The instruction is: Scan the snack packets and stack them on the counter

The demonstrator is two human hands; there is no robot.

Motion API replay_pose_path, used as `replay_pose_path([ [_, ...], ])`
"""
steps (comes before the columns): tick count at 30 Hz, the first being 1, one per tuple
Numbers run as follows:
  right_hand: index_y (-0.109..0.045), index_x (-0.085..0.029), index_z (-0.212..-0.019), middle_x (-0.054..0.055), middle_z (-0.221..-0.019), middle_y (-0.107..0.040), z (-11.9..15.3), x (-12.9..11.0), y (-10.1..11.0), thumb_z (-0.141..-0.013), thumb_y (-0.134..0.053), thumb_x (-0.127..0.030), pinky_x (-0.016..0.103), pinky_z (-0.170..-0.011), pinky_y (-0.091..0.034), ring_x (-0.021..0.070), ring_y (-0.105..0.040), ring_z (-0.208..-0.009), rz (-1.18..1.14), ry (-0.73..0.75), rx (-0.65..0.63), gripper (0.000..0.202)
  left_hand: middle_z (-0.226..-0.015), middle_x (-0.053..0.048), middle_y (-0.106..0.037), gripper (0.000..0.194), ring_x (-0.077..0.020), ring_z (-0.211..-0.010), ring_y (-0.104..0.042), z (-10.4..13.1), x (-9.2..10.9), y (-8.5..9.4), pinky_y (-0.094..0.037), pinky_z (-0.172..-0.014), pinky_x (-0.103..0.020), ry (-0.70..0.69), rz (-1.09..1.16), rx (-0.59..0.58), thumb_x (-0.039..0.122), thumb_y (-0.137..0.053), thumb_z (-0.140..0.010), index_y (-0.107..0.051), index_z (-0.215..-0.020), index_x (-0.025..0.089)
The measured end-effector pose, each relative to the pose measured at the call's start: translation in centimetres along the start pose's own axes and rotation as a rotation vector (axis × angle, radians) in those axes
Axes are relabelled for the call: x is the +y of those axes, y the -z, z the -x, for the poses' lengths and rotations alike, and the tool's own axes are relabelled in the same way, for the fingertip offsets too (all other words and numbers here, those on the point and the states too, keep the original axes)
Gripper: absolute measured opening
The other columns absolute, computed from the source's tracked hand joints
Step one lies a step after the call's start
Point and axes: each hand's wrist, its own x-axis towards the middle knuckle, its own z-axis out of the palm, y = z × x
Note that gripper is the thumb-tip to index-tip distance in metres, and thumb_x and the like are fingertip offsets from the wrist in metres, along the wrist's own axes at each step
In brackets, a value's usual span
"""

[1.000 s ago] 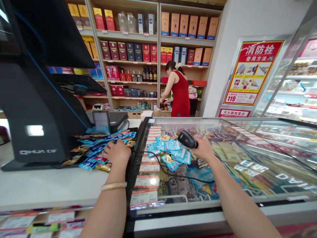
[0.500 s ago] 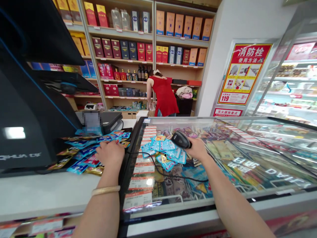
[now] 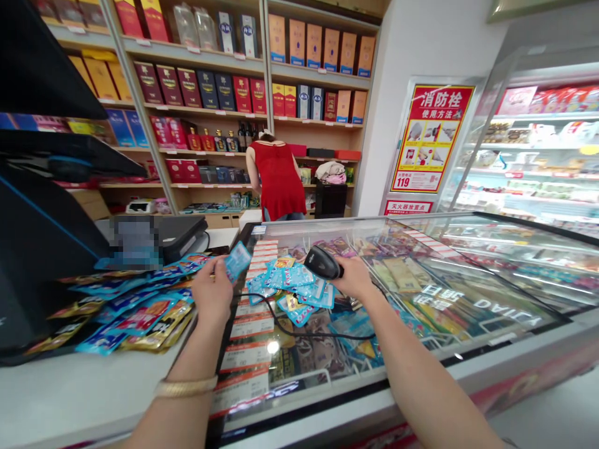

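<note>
Between the fingers of my left hand [image 3: 213,293] is a light blue snack packet [image 3: 238,260], raised over the left edge of the freezer. My right hand [image 3: 356,279] grips a black barcode scanner [image 3: 322,262], its head pointing left above a pile of blue packets [image 3: 299,284] on the freezer's glass top. The scanner's black cable [image 3: 299,335] loops across the glass below that pile. Left of my left hand, a heap of blue, gold and red packets [image 3: 145,312] lies spread over the white counter [image 3: 116,386].
The glass-topped freezer [image 3: 327,386] holds bagged goods under its lid. A dark monitor stand [image 3: 42,243] rises at the left, with a flat black device [image 3: 182,237] behind the packets. Beyond, a person in red [image 3: 281,178] bends at shelves of boxed bottles [image 3: 215,90].
My left hand has come up from the counter heap with a blue packet and turned toward the freezer. The scanner stays in my right hand. The view has swung right.
</note>
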Motion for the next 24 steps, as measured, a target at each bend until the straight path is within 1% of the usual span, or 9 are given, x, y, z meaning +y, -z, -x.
replay_pose_path([
  [2,-0.073,-0.023,-0.095,0.006,-0.089,-0.077,0.0,0.0,0.1,-0.075,-0.070,-0.035,0.029,-0.076,-0.040,0.0239,-0.069,-0.084,-0.006,0.015,0.002,0.023,-0.079,-0.003,-0.066,0.036,-0.0195,-0.070,-0.065,0.8,-0.1,-1.2,-0.058,-0.063,-0.035,0.196,0.219,-0.088,0.042,-0.048,-0.085,-0.065,-0.104,0.018],
  [3,-0.073,-0.023,-0.094,0.006,-0.088,-0.077,-0.1,0.0,0.1,-0.076,-0.070,-0.035,0.029,-0.075,-0.040,0.0240,-0.069,-0.084,-0.007,0.017,0.001,0.022,-0.078,-0.002,-0.066,0.034,-0.0178,-0.066,-0.065,1.1,-0.1,-1.7,-0.058,-0.060,-0.033,0.258,0.291,-0.129,0.042,-0.050,-0.083,-0.065,-0.103,0.018],
  [5,-0.072,-0.023,-0.092,0.006,-0.087,-0.077,-0.1,0.0,0.2,-0.076,-0.069,-0.035,0.028,-0.073,-0.040,0.0241,-0.070,-0.084,-0.011,0.021,-0.005,0.021,-0.078,-0.002,-0.067,0.032,-0.0162,-0.064,-0.065,1.6,-0.3,-2.2,-0.057,-0.058,-0.031,0.315,0.345,-0.201,0.039,-0.057,-0.080,-0.063,-0.103,0.018],
  [8,-0.072,-0.022,-0.092,0.006,-0.088,-0.077,-0.1,-0.1,0.2,-0.077,-0.068,-0.032,0.029,-0.075,-0.040,0.0240,-0.070,-0.084,-0.034,0.045,-0.010,0.019,-0.083,-0.004,-0.070,0.037,-0.0163,-0.066,-0.067,1.9,-0.5,-2.5,-0.057,-0.057,-0.029,0.361,0.325,-0.254,0.029,-0.070,-0.069,-0.061,-0.104,0.017],
  [11,-0.071,-0.022,-0.092,0.005,-0.087,-0.077,-0.1,-0.2,0.3,-0.076,-0.067,-0.030,0.029,-0.078,-0.039,0.0229,-0.070,-0.084,-0.082,0.079,-0.017,0.019,-0.090,-0.007,-0.073,0.044,-0.0166,-0.067,-0.068,2.1,-0.6,-2.6,-0.054,-0.054,-0.026,0.317,0.277,-0.292,0.023,-0.075,-0.062,-0.059,-0.103,0.017],
  [14,-0.071,-0.022,-0.093,0.004,-0.086,-0.077,-0.1,-0.4,0.3,-0.075,-0.067,-0.029,0.028,-0.076,-0.038,0.0215,-0.070,-0.083,-0.134,0.128,-0.046,0.020,-0.090,-0.010,-0.075,0.044,-0.0172,-0.066,-0.068,2.3,-0.5,-2.8,-0.052,-0.053,-0.024,0.232,0.254,-0.308,0.027,-0.078,-0.059,-0.059,-0.098,0.016],
  [19,-0.071,-0.022,-0.093,0.003,-0.088,-0.077,0.0,-0.8,0.5,-0.073,-0.069,-0.029,0.027,-0.075,-0.038,0.0215,-0.070,-0.085,-0.132,0.175,-0.089,0.021,-0.084,-0.007,-0.075,0.053,-0.0200,-0.072,-0.069,2.5,-0.3,-2.9,-0.053,-0.059,-0.027,0.155,0.264,-0.348,0.038,-0.081,-0.050,-0.063,-0.095,0.016],
  [24,-0.072,-0.022,-0.092,0.004,-0.086,-0.078,0.0,-1.2,0.6,-0.074,-0.069,-0.029,0.027,-0.074,-0.039,0.0221,-0.071,-0.085,-0.116,0.205,-0.084,0.020,-0.092,-0.008,-0.076,0.050,-0.0216,-0.080,-0.070,2.6,-0.2,-2.9,-0.054,-0.064,-0.029,0.119,0.256,-0.355,0.040,-0.078,-0.053,-0.064,-0.094,0.016],
])
